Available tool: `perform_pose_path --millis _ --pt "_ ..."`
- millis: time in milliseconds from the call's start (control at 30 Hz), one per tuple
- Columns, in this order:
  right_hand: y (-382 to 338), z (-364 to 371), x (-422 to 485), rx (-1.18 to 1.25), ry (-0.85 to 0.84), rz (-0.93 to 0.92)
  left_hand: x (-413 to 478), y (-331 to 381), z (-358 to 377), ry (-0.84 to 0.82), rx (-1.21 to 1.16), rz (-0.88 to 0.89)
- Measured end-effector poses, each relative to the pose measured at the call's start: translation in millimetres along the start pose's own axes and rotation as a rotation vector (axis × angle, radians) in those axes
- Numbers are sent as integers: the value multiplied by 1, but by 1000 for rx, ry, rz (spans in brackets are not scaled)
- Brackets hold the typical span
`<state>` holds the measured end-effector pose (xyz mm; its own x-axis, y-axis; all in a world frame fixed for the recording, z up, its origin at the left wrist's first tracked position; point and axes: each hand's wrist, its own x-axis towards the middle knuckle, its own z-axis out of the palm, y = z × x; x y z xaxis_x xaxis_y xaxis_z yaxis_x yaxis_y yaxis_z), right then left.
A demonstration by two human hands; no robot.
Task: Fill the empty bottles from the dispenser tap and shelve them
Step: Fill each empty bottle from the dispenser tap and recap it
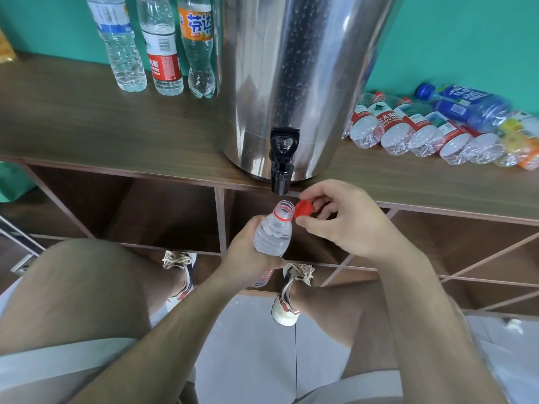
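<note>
My left hand (pixel 248 252) grips a clear plastic bottle (pixel 274 231) with a red neck ring, its open mouth just below the black tap (pixel 281 167) of the steel dispenser (pixel 291 68). My right hand (pixel 344 220) pinches the red cap (pixel 304 209) right beside the bottle's mouth. The bottle looks filled with water.
Three upright bottles (pixel 160 45) stand on the wooden shelf top (pixel 87 121) left of the dispenser. Several empty bottles (pixel 423 129) lie in a row at the right. Open cubbies (pixel 163 211) sit below the shelf edge. My knees and shoes are underneath.
</note>
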<state>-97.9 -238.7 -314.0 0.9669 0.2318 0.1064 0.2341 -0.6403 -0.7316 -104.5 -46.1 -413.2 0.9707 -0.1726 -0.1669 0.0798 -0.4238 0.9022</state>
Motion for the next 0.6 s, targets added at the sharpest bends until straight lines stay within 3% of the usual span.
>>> perform_pose_path --millis 367,600 --pt "0 4 2 0 -38 -65 -4 4 0 -29 27 37" --pt "-14 0 -1 -143 -86 -69 -7 7 -1 -25 49 61"
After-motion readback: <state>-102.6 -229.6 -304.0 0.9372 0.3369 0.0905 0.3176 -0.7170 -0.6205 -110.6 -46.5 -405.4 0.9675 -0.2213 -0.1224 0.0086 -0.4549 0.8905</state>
